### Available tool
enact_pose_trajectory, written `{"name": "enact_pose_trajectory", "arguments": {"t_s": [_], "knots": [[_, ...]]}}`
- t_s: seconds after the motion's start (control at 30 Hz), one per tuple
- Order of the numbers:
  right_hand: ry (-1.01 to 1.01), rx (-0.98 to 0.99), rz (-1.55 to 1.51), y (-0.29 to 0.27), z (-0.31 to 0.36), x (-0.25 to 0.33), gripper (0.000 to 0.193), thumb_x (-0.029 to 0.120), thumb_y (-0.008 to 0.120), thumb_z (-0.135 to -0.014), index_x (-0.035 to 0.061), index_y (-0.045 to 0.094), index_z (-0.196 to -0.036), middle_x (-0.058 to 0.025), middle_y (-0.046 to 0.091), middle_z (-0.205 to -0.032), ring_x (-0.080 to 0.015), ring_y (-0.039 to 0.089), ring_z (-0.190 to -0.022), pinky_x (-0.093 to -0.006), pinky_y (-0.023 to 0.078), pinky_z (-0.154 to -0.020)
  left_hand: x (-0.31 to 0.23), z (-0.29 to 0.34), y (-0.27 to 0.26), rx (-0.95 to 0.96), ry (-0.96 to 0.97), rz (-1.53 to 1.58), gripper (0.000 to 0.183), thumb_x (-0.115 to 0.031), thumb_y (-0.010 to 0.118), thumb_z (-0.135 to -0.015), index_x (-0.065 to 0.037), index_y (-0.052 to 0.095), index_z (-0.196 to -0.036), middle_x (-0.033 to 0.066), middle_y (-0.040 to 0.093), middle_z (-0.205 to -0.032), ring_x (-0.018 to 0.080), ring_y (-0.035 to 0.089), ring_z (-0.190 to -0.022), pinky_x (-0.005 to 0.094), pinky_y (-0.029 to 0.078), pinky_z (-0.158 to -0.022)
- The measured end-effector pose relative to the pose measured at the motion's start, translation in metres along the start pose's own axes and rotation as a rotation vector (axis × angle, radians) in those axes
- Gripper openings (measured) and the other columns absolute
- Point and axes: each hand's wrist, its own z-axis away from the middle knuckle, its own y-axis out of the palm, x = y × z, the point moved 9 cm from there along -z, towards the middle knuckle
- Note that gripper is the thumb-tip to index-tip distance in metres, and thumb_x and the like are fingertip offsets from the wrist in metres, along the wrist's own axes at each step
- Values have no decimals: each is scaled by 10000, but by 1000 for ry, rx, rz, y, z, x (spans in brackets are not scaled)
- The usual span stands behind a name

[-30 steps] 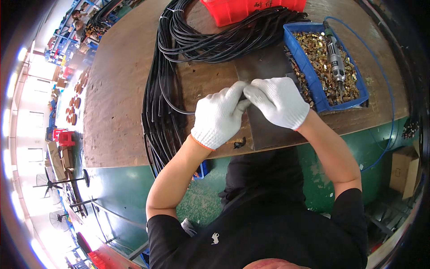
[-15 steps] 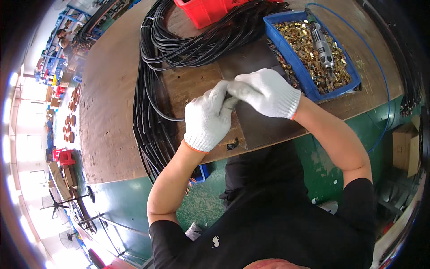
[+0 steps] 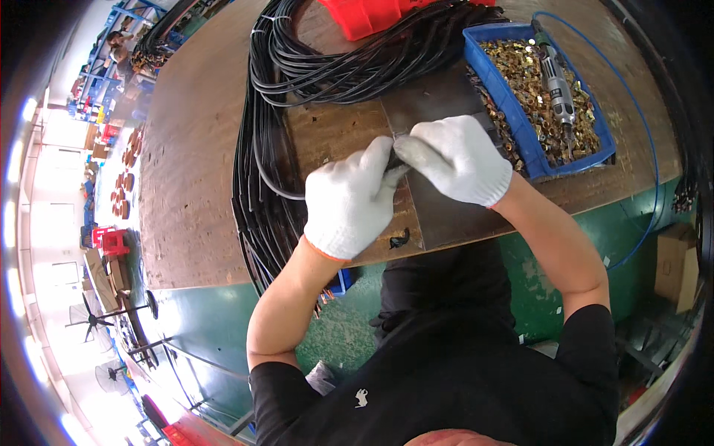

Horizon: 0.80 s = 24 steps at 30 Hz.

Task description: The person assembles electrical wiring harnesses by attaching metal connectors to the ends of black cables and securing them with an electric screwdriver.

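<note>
Bare bench (image 3: 193, 186) lies open to the left of the black cable bundle (image 3: 256, 186), which walls off that side. To the right, the blue bin of brass fittings (image 3: 520, 130) blocks passage; a red bin (image 3: 364, 16) stands behind.

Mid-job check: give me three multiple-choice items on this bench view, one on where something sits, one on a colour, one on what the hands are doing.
1. Where does the power tool lie?
A. in the blue bin
B. on the floor
C. in the red bin

2. What colour are the gloves?
A. yellow
B. white
C. black

3. How are the hands placed?
A. resting apart
B. both inside a bin
C. together, pinching a black cable end

Answers: 1 A, it rests on the brass fittings there; 2 B, left hand and right hand are both white-gloved; 3 C, fingertips meet over the bench.
</note>
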Motion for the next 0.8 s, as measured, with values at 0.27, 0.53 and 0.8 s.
{"name": "enact_pose_trajectory", "arguments": {"t_s": [0.27,0.53,0.8], "knots": [[119,108,-56,6,4,0,324,296,642,-1090,1,737,-998,-184,685,-827,-319,698,-726,-426,514,-627,5,-3,-1,-133,46,282,279,-97,748,-940,-11,701,-1201,216,736,-945,419,752,-895,441,587,-766],[586,-185,-1221,53,23,-47,297,257,625,-1107,40,728,-932,-68,666,-800,-96,616,-749,-277,501,-691,14,-5,11,-111,49,380,301,-137,748,-931,-7,690,-1196,210,725,-918,429,734,-858,430,579,-760],[299,-26,-454,8,22,-21,349,323,613,-1101,14,756,-1021,-85,668,-773,-96,605,-694,-296,461,-617,15,5,0,-100,22,232,326,-116,774,-887,-65,705,-1202,187,724,-906,409,726,-839,462,571,-733]]}}
